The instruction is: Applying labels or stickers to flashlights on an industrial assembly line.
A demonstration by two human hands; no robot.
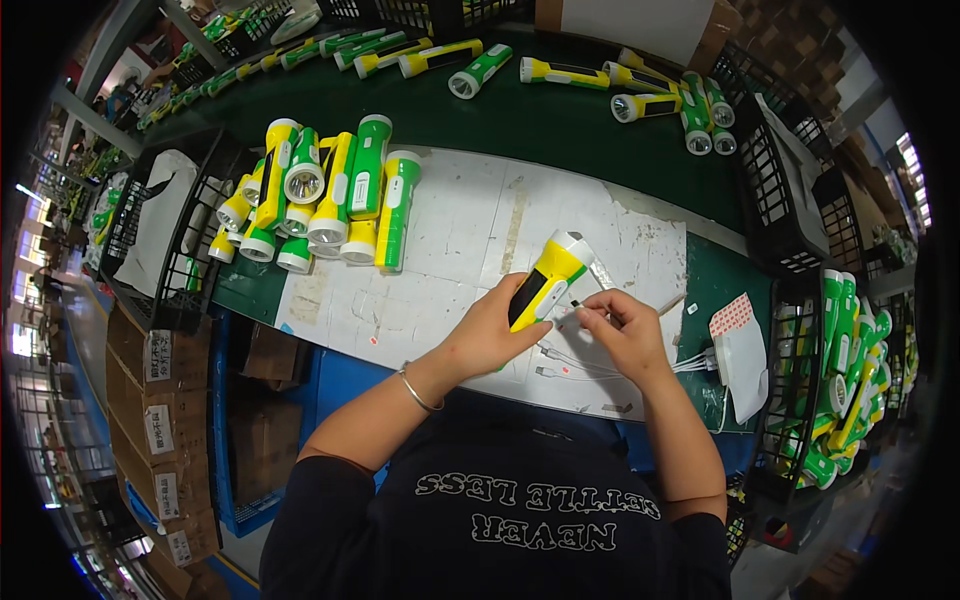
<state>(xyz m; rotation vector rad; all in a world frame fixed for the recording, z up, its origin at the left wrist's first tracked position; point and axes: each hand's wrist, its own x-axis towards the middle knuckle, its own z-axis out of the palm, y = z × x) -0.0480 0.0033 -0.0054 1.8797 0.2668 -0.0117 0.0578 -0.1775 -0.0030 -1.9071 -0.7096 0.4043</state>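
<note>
My left hand [484, 334] is wrapped round a yellow flashlight [560, 264] with a black panel and a white head, tilted with its head pointing away from me. Close to the flashlight's side, my right hand [632, 338] pinches a small dark-tipped piece, too small to name. White cables [690, 364] with plugs [548, 372] lie on the white work surface [460, 290] under and beside my right hand. At the left of that surface, green and yellow flashlights [368, 165] are piled, some upright, some leaning.
A green conveyor belt [440, 120] carries a row of flashlights [565, 73] at the far side. Black crates stand left [190, 235] and right [790, 200]. Another crate [800, 400] at the right holds many flashlights. A white paper packet [740, 365] lies by the cables. Cardboard boxes [160, 400] are stacked at lower left.
</note>
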